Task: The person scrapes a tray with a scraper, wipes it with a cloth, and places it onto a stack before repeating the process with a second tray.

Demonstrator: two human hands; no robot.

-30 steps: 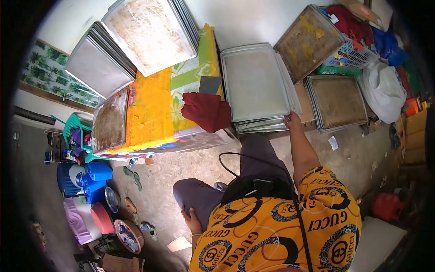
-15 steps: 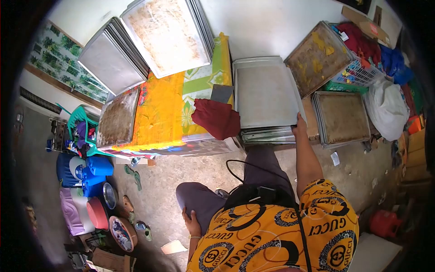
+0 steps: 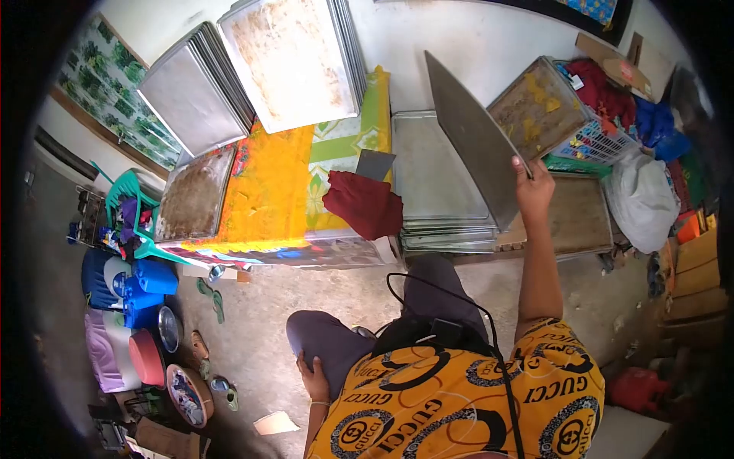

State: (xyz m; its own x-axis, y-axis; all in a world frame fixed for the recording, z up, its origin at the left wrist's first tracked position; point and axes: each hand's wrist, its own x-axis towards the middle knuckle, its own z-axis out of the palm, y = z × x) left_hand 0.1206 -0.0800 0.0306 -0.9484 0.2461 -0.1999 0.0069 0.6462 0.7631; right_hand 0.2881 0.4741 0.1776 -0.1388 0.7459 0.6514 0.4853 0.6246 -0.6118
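My right hand [image 3: 534,190] grips the edge of a baking tray [image 3: 470,134], which is tilted up steeply with its dark underside showing. Under and beside it lies a stack of metal baking trays [image 3: 428,164], its top tray grey and bare. My left hand [image 3: 313,379] rests on my bent left knee, fingers apart, holding nothing. To the left of the stack, a dark red cloth [image 3: 364,202] hangs over the table corner, next to a small grey flat piece [image 3: 375,164].
A table with a yellow and green cover [image 3: 271,180] bears upright tray stacks [image 3: 290,65] and a browned tray [image 3: 195,195]. On the right are another tray stack [image 3: 581,214], a basket of cloths [image 3: 600,141] and a white sack [image 3: 641,199]. Basins [image 3: 145,356] stand at left.
My right hand has lifted the top tray's right side off the stack and swung it up to a steep tilt. My left hand stays on the knee.
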